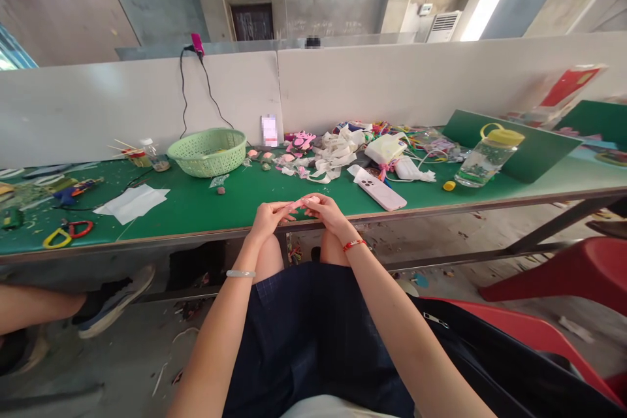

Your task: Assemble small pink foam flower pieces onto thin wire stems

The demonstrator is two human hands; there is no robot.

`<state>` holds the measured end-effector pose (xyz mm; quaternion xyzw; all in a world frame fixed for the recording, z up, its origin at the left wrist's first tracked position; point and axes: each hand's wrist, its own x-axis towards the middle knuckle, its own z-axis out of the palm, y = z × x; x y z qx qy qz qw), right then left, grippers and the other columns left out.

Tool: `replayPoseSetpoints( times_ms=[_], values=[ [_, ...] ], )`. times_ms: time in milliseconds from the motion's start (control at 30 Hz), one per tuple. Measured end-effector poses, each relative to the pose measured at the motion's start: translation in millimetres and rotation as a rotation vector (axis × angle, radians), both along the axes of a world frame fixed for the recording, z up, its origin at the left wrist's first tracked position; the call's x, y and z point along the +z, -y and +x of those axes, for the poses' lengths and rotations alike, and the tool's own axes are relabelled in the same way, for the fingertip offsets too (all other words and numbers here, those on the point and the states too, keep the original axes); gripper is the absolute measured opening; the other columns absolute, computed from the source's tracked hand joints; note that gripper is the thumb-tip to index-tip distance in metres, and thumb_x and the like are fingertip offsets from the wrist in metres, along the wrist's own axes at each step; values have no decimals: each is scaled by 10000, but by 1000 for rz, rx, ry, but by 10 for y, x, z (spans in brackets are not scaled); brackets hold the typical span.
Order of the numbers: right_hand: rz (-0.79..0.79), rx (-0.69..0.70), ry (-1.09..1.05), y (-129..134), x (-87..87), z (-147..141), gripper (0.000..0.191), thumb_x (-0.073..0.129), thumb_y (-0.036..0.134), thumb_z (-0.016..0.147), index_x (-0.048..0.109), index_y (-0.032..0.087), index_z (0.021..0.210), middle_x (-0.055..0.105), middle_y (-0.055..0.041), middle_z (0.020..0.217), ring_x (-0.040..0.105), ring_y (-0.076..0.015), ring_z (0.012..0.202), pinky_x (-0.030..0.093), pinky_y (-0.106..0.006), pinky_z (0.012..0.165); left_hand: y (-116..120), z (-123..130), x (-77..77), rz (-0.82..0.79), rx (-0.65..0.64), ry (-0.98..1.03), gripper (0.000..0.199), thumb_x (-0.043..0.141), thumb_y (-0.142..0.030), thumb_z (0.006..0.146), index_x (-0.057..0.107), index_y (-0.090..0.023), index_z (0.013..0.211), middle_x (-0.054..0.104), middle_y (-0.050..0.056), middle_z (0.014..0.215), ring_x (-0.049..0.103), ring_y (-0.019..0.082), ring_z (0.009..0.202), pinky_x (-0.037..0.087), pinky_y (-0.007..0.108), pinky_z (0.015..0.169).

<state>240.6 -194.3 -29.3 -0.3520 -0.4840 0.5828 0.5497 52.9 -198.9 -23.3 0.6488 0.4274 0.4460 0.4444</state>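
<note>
My left hand [270, 217] and my right hand [325, 210] meet at the front edge of the green table [223, 204]. Between their fingertips is a small pale pink piece [304, 202], mostly hidden by the fingers; its kind is not clear. Both hands are closed in a pinch on it. Beyond them lie crumpled white strips [339, 150] and several small pink pieces [287, 158]. To the right of my right hand a pink phone [379, 190] rests on the tabletop.
A green basket [208, 155] stands left of centre, with white paper [133, 202] and scissors [68, 234] farther left. On the right are a water bottle [490, 155], a yellow cap [449, 185] and a green board [529, 153]. Another person's foot [115, 304] is at lower left.
</note>
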Motion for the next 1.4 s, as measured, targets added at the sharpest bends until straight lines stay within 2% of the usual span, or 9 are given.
replayPoseSetpoints(
  times_ms=[167,400,700,933,1100,1167,1267,1333,1400],
  values=[
    [-32,-70,-52,-3,-12,7,385,876,458,555,731,182,780,668,-2,703,576,-96,618,457,-233,599,-17,15,10,40,79,45,412,660,-508,830,754,-145,999,782,105,901,747,238,700,607,338,653],
    [-45,-99,-24,-23,-38,10,380,871,454,564,732,178,783,655,8,696,574,-92,626,455,-228,604,-29,-19,-52,136,87,-28,305,654,-437,841,755,-163,930,776,77,813,748,231,699,598,312,628],
    [-63,-77,-49,6,12,14,403,877,474,546,725,188,787,685,-7,729,591,-100,623,462,-236,602,-80,6,-60,76,120,75,519,572,-602,855,725,-133,1018,773,122,954,754,234,710,609,312,626],
    [-56,-65,-56,3,0,10,394,878,458,546,721,189,786,675,-1,714,607,-110,642,472,-239,617,-14,-19,-14,192,94,-67,299,646,-467,832,747,-185,837,771,65,769,740,228,736,585,312,688],
    [-59,-49,-67,19,27,6,407,884,473,529,729,194,783,690,-2,732,615,-108,640,479,-236,623,-8,-9,-2,122,118,14,368,625,-487,841,748,-155,943,778,93,852,738,237,723,579,325,662],
    [-42,-36,-50,30,33,9,389,880,466,542,735,196,781,701,-10,745,624,-116,653,486,-246,638,1,0,9,136,120,14,399,688,-471,802,736,-161,1049,776,104,963,742,256,831,586,354,746],
    [4,-11,5,39,21,13,346,875,437,568,746,196,779,716,-19,754,632,-129,669,489,-259,656,30,14,33,314,135,-92,391,792,-368,729,738,-214,1084,744,89,1128,686,268,1076,525,399,968],
    [37,7,40,37,7,14,318,877,410,572,750,201,775,719,-13,740,632,-134,674,488,-262,658,44,21,42,416,148,-146,305,789,-333,742,757,-232,1028,739,79,1139,668,258,1106,494,407,1017],
    [53,22,60,34,0,13,306,883,384,560,754,209,774,716,0,716,635,-139,674,489,-263,657,45,23,39,436,151,-162,232,771,-323,764,770,-237,980,755,75,1083,686,255,1057,507,407,992]
  ],
)
